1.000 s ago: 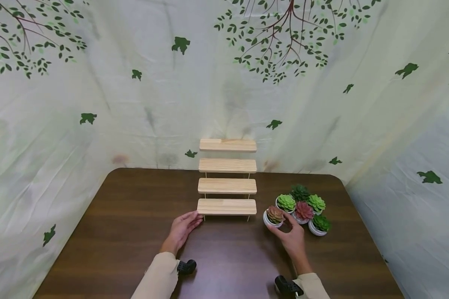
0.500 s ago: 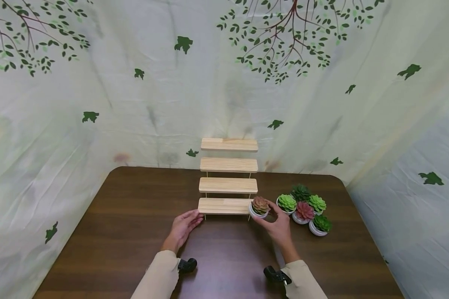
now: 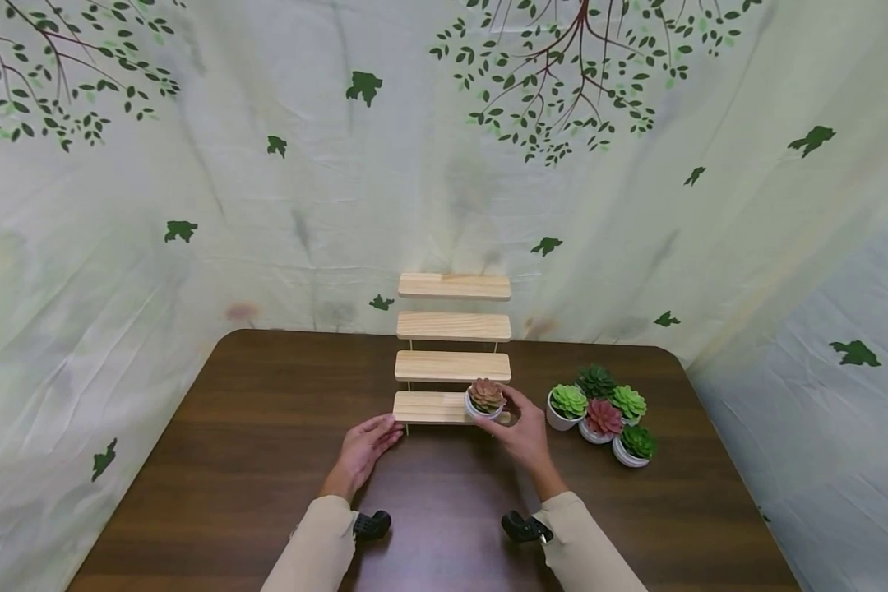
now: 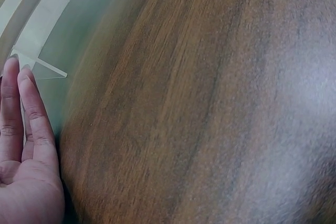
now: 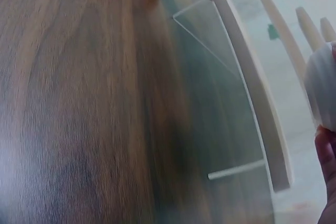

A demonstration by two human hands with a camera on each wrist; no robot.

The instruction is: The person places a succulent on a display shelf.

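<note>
A small potted succulent (image 3: 486, 395) with reddish-brown leaves is in my right hand (image 3: 524, 434), thumb and fingers around its white pot (image 5: 321, 85). It overlaps the right half of the lowest shelf of a four-step wooden stand (image 3: 429, 404); the right wrist view has the pot above the shelf's level. My left hand (image 3: 364, 452) is at the left end of that lowest shelf, fingertips right at its edge. Its fingers (image 4: 37, 111) look straight in the left wrist view; the thumb is hidden there.
To the right, several more potted succulents stand grouped, among them a light green one (image 3: 566, 403), a red one (image 3: 603, 419) and a dark green one (image 3: 595, 381). The brown table (image 3: 281, 395) ends against a leaf-printed cloth (image 3: 326, 205) behind the stand.
My right hand has carried the brown succulent leftward from beside the group of plants to the lowest shelf. The left hand has stayed at the shelf's left end.
</note>
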